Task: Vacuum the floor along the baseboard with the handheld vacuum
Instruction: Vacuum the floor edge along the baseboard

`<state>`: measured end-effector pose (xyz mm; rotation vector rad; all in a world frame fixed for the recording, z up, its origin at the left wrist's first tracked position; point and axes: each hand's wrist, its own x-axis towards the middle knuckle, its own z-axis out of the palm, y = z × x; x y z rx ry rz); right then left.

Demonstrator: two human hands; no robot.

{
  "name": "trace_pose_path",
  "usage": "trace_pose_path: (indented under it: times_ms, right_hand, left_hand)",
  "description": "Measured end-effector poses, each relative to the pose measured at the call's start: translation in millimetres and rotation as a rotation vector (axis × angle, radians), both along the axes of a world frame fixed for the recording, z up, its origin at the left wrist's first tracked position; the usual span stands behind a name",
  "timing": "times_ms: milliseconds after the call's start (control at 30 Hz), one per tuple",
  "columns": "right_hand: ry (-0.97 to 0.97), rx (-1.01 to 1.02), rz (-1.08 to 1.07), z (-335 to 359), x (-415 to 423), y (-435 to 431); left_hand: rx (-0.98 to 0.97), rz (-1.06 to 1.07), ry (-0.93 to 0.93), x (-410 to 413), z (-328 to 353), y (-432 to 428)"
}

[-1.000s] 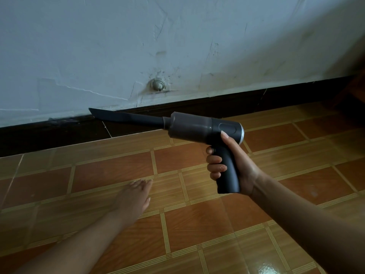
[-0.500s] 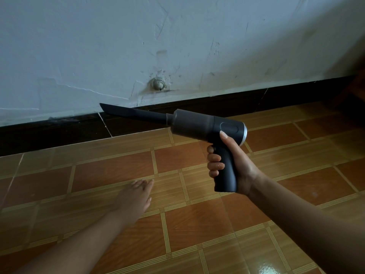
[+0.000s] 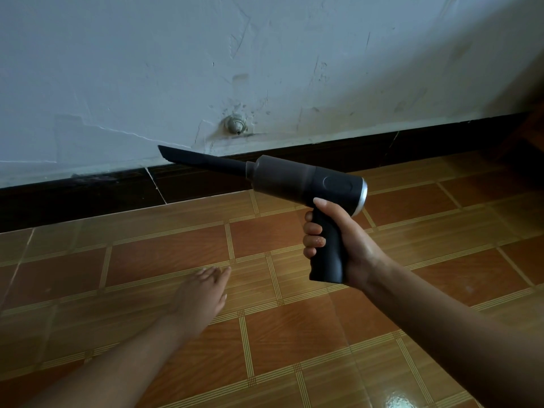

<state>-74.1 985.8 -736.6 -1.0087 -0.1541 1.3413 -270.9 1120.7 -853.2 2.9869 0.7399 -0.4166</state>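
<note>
— Two hands: where are they?
— The right hand (image 3: 347, 245) grips the handheld vacuum (image 3: 297, 184), held above the floor (image 3: 164, 257); the left hand (image 3: 200, 295) lies flat and empty on the tiles.
— Advice?
— Lower the nozzle (image 3: 200, 159) to the baseboard (image 3: 88, 195) seam and glide slowly.

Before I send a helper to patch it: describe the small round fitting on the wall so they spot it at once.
On the pale cracked plaster wall, look just above the dark baseboard. The small round grey-white knob sits right of the black crevice nozzle's tip, the only raised thing on that flat wall, ringed by chipped paint.
</note>
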Motion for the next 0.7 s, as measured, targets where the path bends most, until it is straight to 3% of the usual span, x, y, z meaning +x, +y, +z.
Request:
trace_pose_path:
  times_ms: [333, 700]
  right_hand:
    - [-0.024, 0.018, 0.018, 11.3, 0.1, 4.5]
    - [0.159, 0.179, 0.145, 4.4, 14.2, -0.5]
  left_hand:
    - [0.032, -0.023, -0.017, -0.3, -4.4, 1.5]
    - [0.017, -0.031, -0.077, -1.6, -15.8, 4.5]
